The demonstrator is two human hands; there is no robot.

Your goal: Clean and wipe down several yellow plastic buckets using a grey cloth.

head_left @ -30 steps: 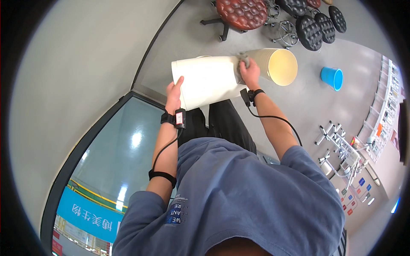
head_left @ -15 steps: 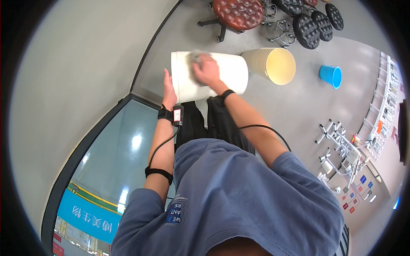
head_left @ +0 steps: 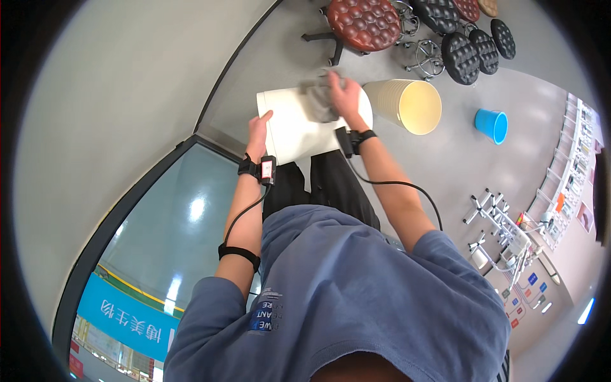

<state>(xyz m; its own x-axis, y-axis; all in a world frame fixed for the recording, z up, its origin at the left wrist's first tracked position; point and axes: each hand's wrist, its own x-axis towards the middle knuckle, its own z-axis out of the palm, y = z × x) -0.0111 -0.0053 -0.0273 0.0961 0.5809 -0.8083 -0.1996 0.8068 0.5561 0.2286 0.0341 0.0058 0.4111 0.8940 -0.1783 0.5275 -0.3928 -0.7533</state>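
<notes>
Before the person's black trousers: a white cylinder (head_left: 296,130) lies sideways, its banded rim to the left.
Left hand (head_left: 258,129): grips that rim, thumb lapped over it; the other fingers are hidden behind.
Right hand (head_left: 345,97): closed round a grey cloth (head_left: 323,105), blurred, over the cylinder's far side and hiding part of it.
Cream buckets (head_left: 387,102): a nested stack on its side just beyond the cylinder's right end, mouth facing right; the nearest thing in the right hand's way.
Blue bucket (head_left: 485,125): farther right, well apart from the stack.
Stools: a red padded seat (head_left: 364,25) beyond the cylinder, black padded seats (head_left: 461,58) to its right.
Left side: a pale wall (head_left: 127,76) and a dark-framed glass pane (head_left: 197,210) bound the space near the left arm.
Cables: a black cable (head_left: 407,183) crosses the right forearm; another (head_left: 245,216) runs along the left.
Far right: white frames with legs (head_left: 489,207) on the grey floor (head_left: 439,159).
</notes>
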